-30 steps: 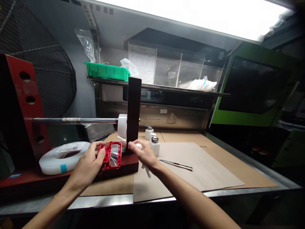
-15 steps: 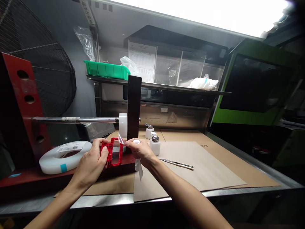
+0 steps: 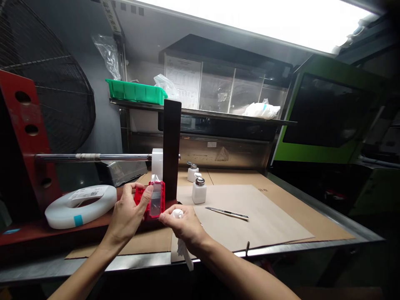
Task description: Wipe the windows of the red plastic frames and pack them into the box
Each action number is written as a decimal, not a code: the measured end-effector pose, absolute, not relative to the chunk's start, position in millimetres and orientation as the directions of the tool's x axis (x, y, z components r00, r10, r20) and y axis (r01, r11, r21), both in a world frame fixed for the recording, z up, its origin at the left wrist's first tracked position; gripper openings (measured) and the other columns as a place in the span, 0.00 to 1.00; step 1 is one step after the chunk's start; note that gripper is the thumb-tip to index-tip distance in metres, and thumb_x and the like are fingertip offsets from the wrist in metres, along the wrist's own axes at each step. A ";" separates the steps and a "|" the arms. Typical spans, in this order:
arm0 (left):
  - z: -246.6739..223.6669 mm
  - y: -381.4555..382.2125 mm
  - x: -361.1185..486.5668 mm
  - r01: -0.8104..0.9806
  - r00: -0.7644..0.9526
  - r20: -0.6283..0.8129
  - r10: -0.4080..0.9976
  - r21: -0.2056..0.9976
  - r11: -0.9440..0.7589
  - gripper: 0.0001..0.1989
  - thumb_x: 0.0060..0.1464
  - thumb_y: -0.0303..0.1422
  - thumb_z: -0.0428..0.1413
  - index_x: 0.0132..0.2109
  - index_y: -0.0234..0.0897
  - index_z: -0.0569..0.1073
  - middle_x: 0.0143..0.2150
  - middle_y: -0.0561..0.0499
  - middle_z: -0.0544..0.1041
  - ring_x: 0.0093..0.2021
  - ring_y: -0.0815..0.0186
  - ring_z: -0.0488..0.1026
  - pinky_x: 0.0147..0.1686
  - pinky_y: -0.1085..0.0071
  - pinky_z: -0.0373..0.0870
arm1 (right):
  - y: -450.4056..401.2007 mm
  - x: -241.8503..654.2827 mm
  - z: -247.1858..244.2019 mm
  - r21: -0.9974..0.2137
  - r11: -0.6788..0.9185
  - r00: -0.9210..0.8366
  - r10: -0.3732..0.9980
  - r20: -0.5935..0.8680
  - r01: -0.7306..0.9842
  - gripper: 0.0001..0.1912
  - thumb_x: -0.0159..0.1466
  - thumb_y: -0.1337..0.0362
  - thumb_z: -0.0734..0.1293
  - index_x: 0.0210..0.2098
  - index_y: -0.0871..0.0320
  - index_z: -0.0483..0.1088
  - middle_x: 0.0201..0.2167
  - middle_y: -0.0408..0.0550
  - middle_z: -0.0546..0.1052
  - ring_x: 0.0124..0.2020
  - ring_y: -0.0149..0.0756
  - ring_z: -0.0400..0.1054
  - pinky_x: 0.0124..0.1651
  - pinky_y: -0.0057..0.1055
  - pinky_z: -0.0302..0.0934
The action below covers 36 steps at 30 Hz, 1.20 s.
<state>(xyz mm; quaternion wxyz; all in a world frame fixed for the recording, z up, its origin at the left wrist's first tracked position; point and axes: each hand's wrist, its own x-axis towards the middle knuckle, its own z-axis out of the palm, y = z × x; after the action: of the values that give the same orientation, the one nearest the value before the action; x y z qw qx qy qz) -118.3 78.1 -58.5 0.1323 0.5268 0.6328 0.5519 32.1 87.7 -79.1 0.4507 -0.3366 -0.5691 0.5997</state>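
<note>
My left hand (image 3: 126,210) grips the left part of a red plastic frame (image 3: 159,200), thumb on its front. Clear film (image 3: 155,193) spans the frame's opening and runs up toward the tape roll (image 3: 157,161) on the metal rod. At the frame's lower right corner, the closed fingertips of my right hand (image 3: 184,223) touch the film or the frame's edge. A crumpled white tissue (image 3: 185,252) is held in my right palm and hangs below it. Just behind the frame rises a black upright plate (image 3: 171,146).
A large film roll (image 3: 59,212) lies at the left by a red stand (image 3: 23,112). White bottles (image 3: 199,192) and a cutter knife (image 3: 228,213) are on the paper-covered table (image 3: 265,225). Above them, a shelf holds a green tray (image 3: 134,91).
My right hand has moved down from the frame's top to its lower right corner, drawing the film across the opening. My left thumb has shifted toward the opening. The view has shifted slightly.
</note>
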 end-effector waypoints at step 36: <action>-61.9 82.3 -116.0 0.623 -0.456 0.542 0.706 0.761 -0.182 0.22 0.41 0.51 0.57 0.39 0.44 0.63 0.38 0.50 0.73 0.36 0.54 0.73 0.37 0.59 0.69 | 106.2 47.5 -33.4 -0.796 0.550 -0.598 0.735 0.319 0.251 0.16 0.54 0.67 0.67 0.43 0.58 0.69 0.22 0.36 0.65 0.22 0.24 0.57 0.26 0.21 0.54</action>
<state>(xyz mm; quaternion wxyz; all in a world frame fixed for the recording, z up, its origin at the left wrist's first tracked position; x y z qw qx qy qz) -116.0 82.3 -61.9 0.0365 0.5203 0.6386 0.5658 47.5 106.2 -33.4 0.3311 -0.3021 -0.8158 0.3654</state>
